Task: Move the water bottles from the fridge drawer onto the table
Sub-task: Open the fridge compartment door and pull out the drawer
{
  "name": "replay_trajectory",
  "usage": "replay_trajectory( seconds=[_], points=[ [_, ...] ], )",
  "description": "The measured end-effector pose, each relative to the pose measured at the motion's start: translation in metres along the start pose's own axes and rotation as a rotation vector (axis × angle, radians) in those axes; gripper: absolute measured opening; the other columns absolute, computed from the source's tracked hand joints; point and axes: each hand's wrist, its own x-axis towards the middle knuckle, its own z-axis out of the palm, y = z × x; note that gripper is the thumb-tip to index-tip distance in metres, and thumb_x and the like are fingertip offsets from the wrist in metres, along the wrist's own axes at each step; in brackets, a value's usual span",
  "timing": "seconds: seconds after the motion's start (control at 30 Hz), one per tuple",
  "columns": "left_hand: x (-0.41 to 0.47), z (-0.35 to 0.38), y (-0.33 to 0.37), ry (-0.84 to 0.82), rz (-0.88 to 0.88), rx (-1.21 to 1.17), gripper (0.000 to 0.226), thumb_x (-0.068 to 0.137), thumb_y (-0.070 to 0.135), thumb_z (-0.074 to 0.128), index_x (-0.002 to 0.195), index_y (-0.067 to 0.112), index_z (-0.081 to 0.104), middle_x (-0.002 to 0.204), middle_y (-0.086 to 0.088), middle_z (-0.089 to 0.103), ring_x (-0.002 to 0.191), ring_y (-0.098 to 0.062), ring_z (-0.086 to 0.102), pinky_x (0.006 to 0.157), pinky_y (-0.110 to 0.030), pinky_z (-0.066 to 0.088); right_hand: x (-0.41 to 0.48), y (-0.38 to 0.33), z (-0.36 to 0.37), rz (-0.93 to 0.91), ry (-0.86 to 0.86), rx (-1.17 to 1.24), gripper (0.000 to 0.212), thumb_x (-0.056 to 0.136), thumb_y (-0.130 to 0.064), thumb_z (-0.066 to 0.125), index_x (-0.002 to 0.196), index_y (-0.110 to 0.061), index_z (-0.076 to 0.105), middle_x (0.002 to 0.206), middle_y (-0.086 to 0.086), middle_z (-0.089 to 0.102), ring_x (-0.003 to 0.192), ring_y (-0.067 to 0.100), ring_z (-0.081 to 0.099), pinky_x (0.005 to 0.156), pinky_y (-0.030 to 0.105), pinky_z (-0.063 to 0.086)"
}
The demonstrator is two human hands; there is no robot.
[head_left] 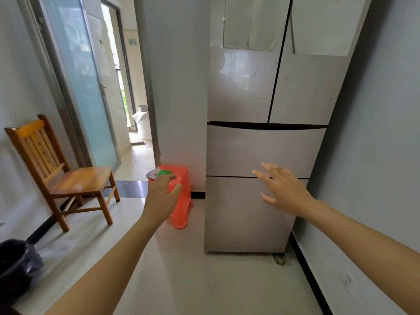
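The left hand (pixel 162 196) is reaching over the red plastic stool (pixel 181 208); its grip cannot be determined. The right hand (pixel 284 189), fingers spread, is hovering at the seam of the closed beige fridge drawers (pixel 250 151), which are hiding any bottles.

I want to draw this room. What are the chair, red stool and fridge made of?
Chair: varnished wood, it seems, orange-brown with shiny slats. Stool: probably moulded plastic, one smooth even red. Fridge front: glossy, maybe glass or coated metal; it mirrors the room.
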Motion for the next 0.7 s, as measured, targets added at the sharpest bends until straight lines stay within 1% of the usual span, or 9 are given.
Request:
replay_trajectory(
  seconds=[0.13,0.23,0.27,0.33,0.4,0.47,0.5,0.57,0.7],
  points=[
    [0.062,0.023,-0.006,0.062,0.002,-0.002,0.021,0.091,0.014,0.051,0.110,0.011,0.060,0.098,0.007,0.051,0.097,-0.010,0.042,0.071,-0.010,0.031,0.066,0.030,0.030,0.083,0.051,0.172,0.066,0.066,-0.022,0.080,0.125,-0.007,0.055,0.123,0.024,0.056,0.108,0.042,0.058,0.081,0.051,0.051],
    [0.099,0.035,-0.011,0.066,-0.007,0.013,0.015,0.093,0.012,0.049,0.106,0.015,0.057,0.088,0.009,0.045,0.078,-0.009,0.042,0.051,-0.004,0.038,0.106,0.040,0.055,0.125,0.035,0.244,0.061,0.074,-0.024,0.073,0.129,-0.007,0.052,0.127,0.023,0.054,0.111,0.042,0.056,0.085,0.051,0.048],
    [0.118,0.040,-0.014,0.070,-0.008,0.016,0.019,0.093,0.010,0.048,0.110,0.013,0.056,0.094,0.006,0.046,0.073,-0.005,0.042,0.053,-0.002,0.039,0.123,0.047,0.067,0.122,0.027,0.251,0.060,0.079,-0.026,0.068,0.133,-0.009,0.047,0.133,0.021,0.049,0.119,0.040,0.051,0.092,0.049,0.045],
    [0.138,0.044,-0.023,0.072,-0.027,0.043,0.026,0.093,0.008,0.047,0.117,0.010,0.057,0.103,0.004,0.046,0.080,-0.004,0.043,0.065,-0.007,0.037,0.140,0.053,0.086,0.165,-0.058,0.284,0.061,0.090,-0.031,0.055,0.144,-0.017,0.030,0.150,0.012,0.028,0.138,0.030,0.028,0.109,0.041,0.028],
    [0.158,0.052,-0.041,0.061,-0.072,0.044,0.026,0.092,0.008,0.047,0.115,0.013,0.058,0.091,0.009,0.051,0.080,-0.006,0.045,0.064,-0.012,0.033,0.152,0.059,0.107,0.207,-0.184,0.289,0.062,0.094,-0.035,0.046,0.147,-0.023,0.017,0.155,0.006,0.014,0.143,0.023,0.014,0.113,0.035,0.017],
    [0.177,0.065,-0.060,0.056,-0.121,0.035,0.017,0.092,0.012,0.048,0.106,0.017,0.057,0.075,0.013,0.047,0.070,-0.007,0.045,0.058,-0.010,0.029,0.162,0.064,0.130,0.235,-0.234,0.307,0.062,0.095,-0.038,0.043,0.148,-0.025,0.012,0.156,0.004,0.010,0.143,0.022,0.010,0.114,0.034,0.014],
    [0.189,0.073,-0.069,0.047,-0.154,0.011,0.015,0.092,0.015,0.049,0.105,0.016,0.057,0.077,0.011,0.049,0.069,-0.005,0.045,0.058,-0.011,0.030,0.169,0.067,0.141,0.251,-0.269,0.315,0.062,0.095,-0.038,0.042,0.148,-0.026,0.011,0.156,0.003,0.009,0.144,0.021,0.009,0.114,0.034,0.014],
    [0.205,0.088,-0.079,0.020,-0.193,-0.029,0.023,0.090,0.022,0.050,0.108,0.010,0.060,0.093,0.001,0.056,0.076,-0.009,0.048,0.061,-0.018,0.035,0.178,0.069,0.153,0.258,-0.328,0.299,0.063,0.095,-0.039,0.041,0.148,-0.026,0.010,0.156,0.002,0.008,0.144,0.020,0.009,0.114,0.033,0.014],
    [0.262,0.130,-0.103,-0.060,-0.233,-0.093,0.027,0.091,0.012,0.049,0.115,0.005,0.059,0.107,-0.007,0.060,0.090,-0.019,0.054,0.077,-0.028,0.042,0.215,0.081,0.186,0.296,-0.367,0.305,0.063,0.095,-0.039,0.041,0.148,-0.027,0.009,0.156,0.002,0.007,0.144,0.021,0.007,0.114,0.033,0.013]
  ],
)
